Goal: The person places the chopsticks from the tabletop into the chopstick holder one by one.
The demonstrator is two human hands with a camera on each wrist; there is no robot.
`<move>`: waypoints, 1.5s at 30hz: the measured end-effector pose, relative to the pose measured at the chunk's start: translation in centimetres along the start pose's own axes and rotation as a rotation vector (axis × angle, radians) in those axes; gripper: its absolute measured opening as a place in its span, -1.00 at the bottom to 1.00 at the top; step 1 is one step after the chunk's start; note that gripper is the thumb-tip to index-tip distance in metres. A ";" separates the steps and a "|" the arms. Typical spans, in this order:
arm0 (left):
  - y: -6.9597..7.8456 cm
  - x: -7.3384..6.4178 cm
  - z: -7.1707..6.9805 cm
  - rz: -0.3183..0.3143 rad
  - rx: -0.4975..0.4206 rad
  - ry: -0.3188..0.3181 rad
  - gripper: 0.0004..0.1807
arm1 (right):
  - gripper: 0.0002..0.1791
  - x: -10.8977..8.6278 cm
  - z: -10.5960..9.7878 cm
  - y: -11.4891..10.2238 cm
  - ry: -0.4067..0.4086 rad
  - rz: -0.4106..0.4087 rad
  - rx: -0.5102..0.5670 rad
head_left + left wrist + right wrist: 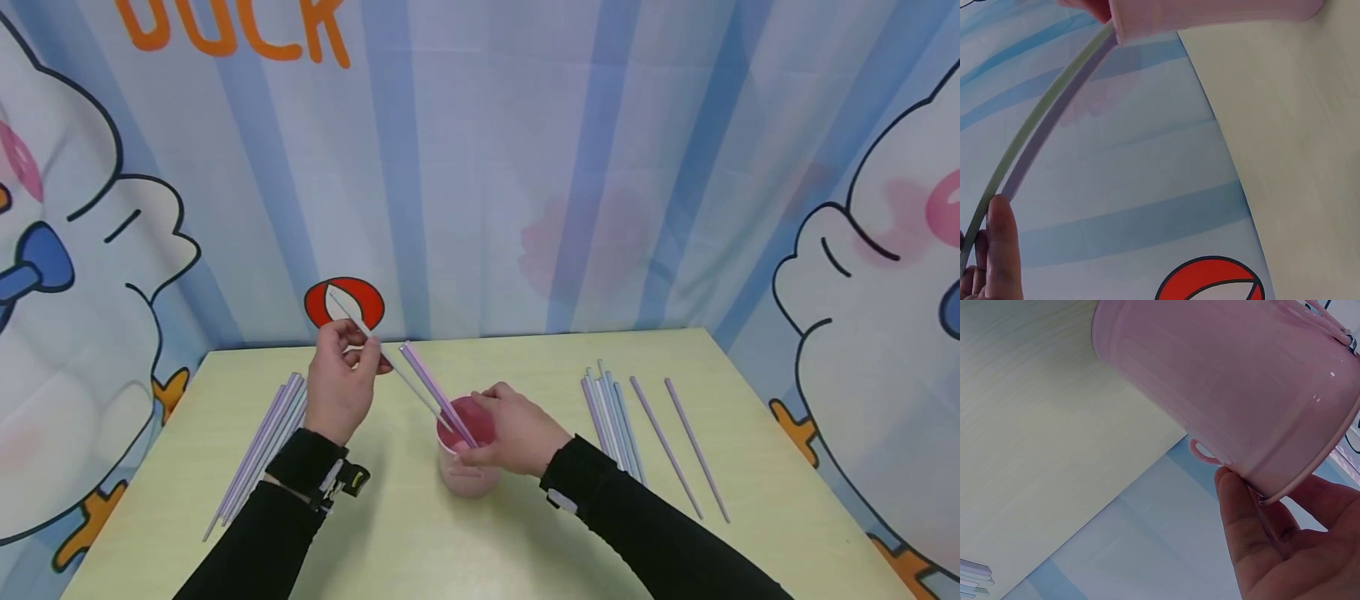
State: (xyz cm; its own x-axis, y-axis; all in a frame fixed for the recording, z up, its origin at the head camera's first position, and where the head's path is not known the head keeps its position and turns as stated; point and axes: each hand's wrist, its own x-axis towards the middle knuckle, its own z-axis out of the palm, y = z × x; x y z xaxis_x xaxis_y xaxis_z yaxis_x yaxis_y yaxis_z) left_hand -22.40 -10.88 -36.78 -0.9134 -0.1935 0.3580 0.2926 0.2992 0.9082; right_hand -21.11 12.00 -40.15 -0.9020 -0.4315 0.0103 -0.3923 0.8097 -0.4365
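Observation:
My left hand (341, 387) pinches a thin whitish straw (408, 381) between thumb and fingers. Its lower end reaches into the mouth of a small pink metal bucket (468, 479). Lilac straws (438, 396) lean out of the same bucket toward the upper left. In the left wrist view the held straw (1032, 122) runs beside a lilac one (1054, 122) up to the bucket's rim. My right hand (521, 429) grips the bucket by its rim. The right wrist view shows the thumb and fingers (1241, 519) at that rim, close to a small side loop (1204, 453).
On the pale yellow table (420, 567), a bunch of lilac and whitish straws (262, 454) lies at the left. Another bunch (611, 417), lilac, white and blue, lies at the right, with two separate lilac straws beside it. A cartoon-printed cloth (480, 183) hangs behind.

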 end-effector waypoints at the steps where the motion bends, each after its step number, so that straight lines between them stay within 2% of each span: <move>1: -0.2 -0.1 0.1 -0.004 0.011 -0.003 -0.60 | -0.09 0.0 0.0 0.0 -0.001 -0.001 -0.002; 12: -2.0 -1.1 1.5 -0.039 0.141 -0.058 -0.66 | -0.05 0.1 -0.1 -0.2 -0.014 0.011 0.001; 18: -2.5 -1.4 2.1 -0.077 0.188 -0.103 -0.64 | -0.03 0.1 -0.1 -0.3 -0.011 0.006 0.009; 27: -2.8 -2.0 2.9 -0.083 0.232 -0.189 -0.70 | -0.11 0.1 -0.3 -0.5 -0.011 -0.004 -0.001; 32: -3.2 -2.2 3.3 -0.092 0.280 -0.224 -0.71 | -0.09 0.1 -0.4 -0.5 -0.019 0.011 0.001; 45: -4.2 -3.0 3.4 -0.105 0.336 -0.257 -0.68 | -0.08 0.0 -0.1 -0.2 -0.013 0.006 -0.005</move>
State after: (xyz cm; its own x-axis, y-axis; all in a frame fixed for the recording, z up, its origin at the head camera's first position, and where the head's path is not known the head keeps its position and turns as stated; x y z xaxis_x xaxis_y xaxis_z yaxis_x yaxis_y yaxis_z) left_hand -21.86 -8.35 -42.37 -0.9865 -0.0136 0.1632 0.1244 0.5861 0.8006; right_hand -21.04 11.93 -39.99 -0.9021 -0.4315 -0.0044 -0.3874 0.8144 -0.4321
